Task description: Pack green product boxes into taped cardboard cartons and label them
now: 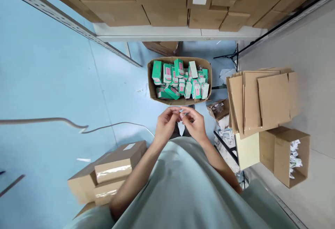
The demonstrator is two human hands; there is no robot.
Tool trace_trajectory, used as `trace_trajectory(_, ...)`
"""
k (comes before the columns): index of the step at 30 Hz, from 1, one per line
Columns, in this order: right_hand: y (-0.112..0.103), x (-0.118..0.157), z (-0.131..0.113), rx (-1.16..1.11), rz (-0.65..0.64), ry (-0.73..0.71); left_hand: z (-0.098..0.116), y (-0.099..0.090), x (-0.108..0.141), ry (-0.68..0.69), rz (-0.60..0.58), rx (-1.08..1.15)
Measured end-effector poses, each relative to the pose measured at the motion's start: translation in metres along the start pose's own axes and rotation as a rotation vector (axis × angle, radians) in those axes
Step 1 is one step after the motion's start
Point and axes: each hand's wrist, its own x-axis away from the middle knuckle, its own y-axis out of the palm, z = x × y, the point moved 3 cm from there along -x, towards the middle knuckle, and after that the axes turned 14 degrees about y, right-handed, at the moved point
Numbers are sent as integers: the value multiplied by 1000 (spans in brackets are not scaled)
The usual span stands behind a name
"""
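My left hand (pixel 166 122) and my right hand (pixel 194 121) meet at the fingertips in front of my body, thumbs and index fingers pinched close together. Anything between the fingertips is too small to make out. Just beyond them on the floor stands an open cardboard box (pixel 172 102) holding several green and white small boxes (pixel 157 69), some upright and some tilted. Neither hand touches that box.
A shelf (pixel 157 33) packed with brown cartons (pixel 115 9) spans the top. Taped cartons (pixel 113 169) are stacked at lower left. Flattened cardboard (pixel 273 100) and an open carton with paper (pixel 281 155) stand right. A cable (pixel 125 123) crosses the blue floor.
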Motion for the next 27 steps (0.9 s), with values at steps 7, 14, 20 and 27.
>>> trace_trajectory(7,-20,-94,41,60,43,80,-73,24,-62,-111,98,62)
trace_trajectory(14,-11,-198,122,167,89,153,-189,12,-125,-238,139,147)
trace_trajectory(20,16,-303,235,373,176,233,-309,-39,-178,-411,282,89)
trace_trajectory(27,-40,-388,312,813,420,233,-425,-45,-204,-644,343,195)
